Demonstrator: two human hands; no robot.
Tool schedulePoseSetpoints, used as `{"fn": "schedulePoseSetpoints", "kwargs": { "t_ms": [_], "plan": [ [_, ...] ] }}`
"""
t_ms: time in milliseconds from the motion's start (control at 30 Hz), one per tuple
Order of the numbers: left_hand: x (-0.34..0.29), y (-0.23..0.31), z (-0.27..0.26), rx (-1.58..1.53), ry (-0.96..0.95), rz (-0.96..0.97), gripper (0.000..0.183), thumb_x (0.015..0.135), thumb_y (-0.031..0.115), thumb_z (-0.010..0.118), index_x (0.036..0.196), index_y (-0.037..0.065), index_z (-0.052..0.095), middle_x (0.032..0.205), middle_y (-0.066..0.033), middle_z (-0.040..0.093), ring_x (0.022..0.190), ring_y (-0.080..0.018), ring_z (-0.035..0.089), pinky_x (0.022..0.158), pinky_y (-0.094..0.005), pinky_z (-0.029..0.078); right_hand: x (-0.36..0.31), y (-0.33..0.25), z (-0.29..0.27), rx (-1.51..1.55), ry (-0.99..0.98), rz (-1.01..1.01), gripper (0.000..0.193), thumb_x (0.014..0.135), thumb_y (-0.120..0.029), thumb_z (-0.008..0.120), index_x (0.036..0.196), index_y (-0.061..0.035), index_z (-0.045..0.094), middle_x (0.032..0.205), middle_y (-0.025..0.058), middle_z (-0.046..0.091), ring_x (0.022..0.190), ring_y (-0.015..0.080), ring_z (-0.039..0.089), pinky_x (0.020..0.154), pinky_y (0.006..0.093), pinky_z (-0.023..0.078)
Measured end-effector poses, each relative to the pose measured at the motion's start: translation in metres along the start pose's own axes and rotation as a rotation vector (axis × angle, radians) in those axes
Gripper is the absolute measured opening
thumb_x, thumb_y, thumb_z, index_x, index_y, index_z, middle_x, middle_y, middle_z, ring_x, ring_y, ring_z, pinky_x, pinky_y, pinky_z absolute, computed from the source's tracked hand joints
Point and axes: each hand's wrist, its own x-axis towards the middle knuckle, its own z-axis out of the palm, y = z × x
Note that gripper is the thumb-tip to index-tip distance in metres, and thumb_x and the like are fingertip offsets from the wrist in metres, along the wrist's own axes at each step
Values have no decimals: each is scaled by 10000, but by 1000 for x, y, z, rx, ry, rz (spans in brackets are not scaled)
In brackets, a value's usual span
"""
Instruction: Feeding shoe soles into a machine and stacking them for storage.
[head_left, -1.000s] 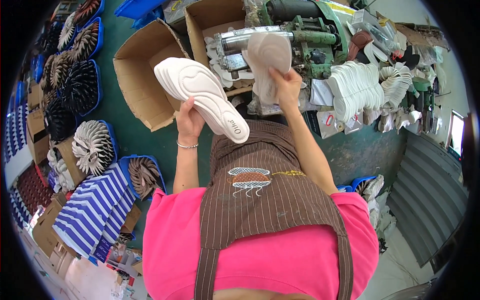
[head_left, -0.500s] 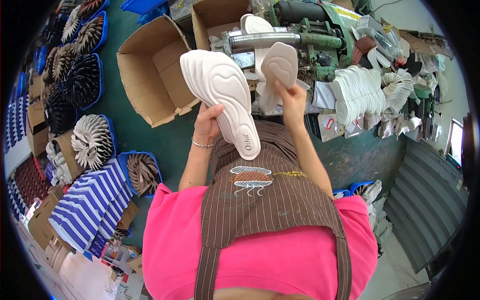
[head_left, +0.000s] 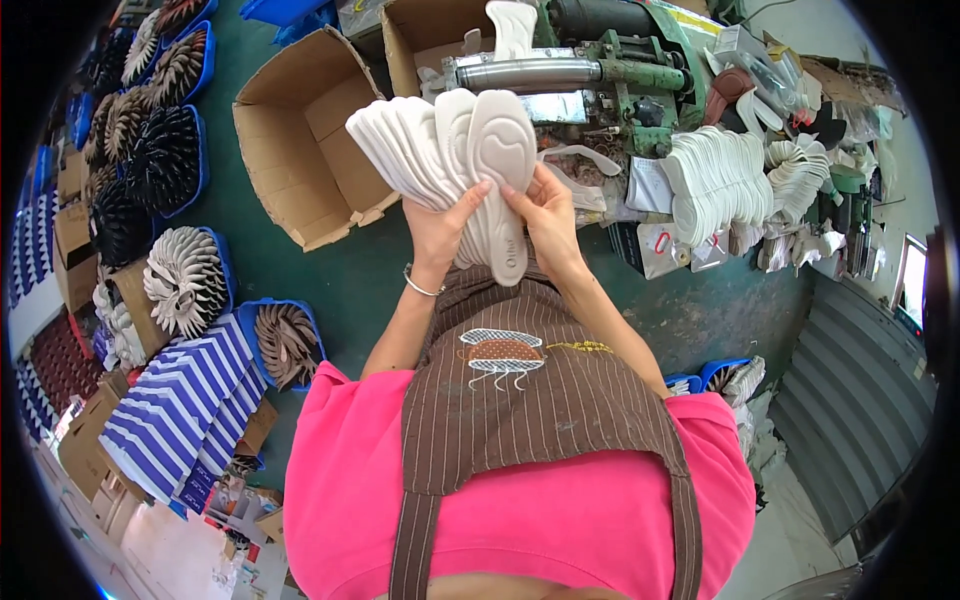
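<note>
A fanned stack of several cream shoe insoles (head_left: 430, 150) is held up in front of my chest. My left hand (head_left: 440, 228) grips the stack from below, thumb across the front insole. My right hand (head_left: 548, 215) pinches the front insole (head_left: 503, 170) at its lower right edge and presses it onto the stack. Both forearms rise from a brown striped apron over a pink shirt.
An open cardboard box (head_left: 300, 140) stands on the green floor at the left, a second box (head_left: 425, 35) behind it. A green roller machine (head_left: 600, 70) is just beyond the hands. White insole piles (head_left: 715, 180) lie at right. Blue bins of fanned insoles (head_left: 185, 280) line the left.
My right hand has brought its single insole down from the machine onto the stack in my left hand. The stack has turned upright and fanned out.
</note>
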Motion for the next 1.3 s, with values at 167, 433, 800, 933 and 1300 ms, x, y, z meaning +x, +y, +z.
{"fn": "schedulePoseSetpoints", "kwargs": {
  "t_ms": [167,433,800,933,1300],
  "plan": [
    [-4,4,-11,-151,2,-104,512,736,-3,718,1180,-55,468,1074,-125,591,944,-183,608,834,-311,499,-2,10,-35,-58,184,-316,271,876,-24,571,1146,4,560,1030,61,637,895,102,595,807,237,467],
    [-5,-4,-41,-552,-127,-406,481,822,69,562,1267,-3,395,1156,-128,535,1083,-226,536,943,-351,441,59,1,-58,-172,156,-285,164,859,-79,617,986,24,628,850,6,637,724,56,542,669,205,444],
    [-12,7,-20,-378,-157,-314,534,795,64,638,1271,0,404,1172,-106,536,1061,-190,544,918,-319,447,60,-8,-44,-333,77,0,264,907,-223,564,995,20,619,790,47,648,666,90,599,618,231,490],
    [-9,-1,-19,-321,-126,-341,471,789,39,655,1215,-13,461,1138,-97,563,1056,-175,543,908,-301,443,7,-4,-15,-225,-57,127,215,884,-247,604,930,-39,625,778,-2,640,674,62,579,644,223,477],
    [-10,0,-18,-278,-142,-331,431,837,55,607,1221,-25,427,1114,-106,556,997,-190,577,876,-309,472,24,15,-9,-342,-30,105,165,874,-147,608,969,-18,568,825,52,649,661,102,603,583,216,471]
  ]
}}
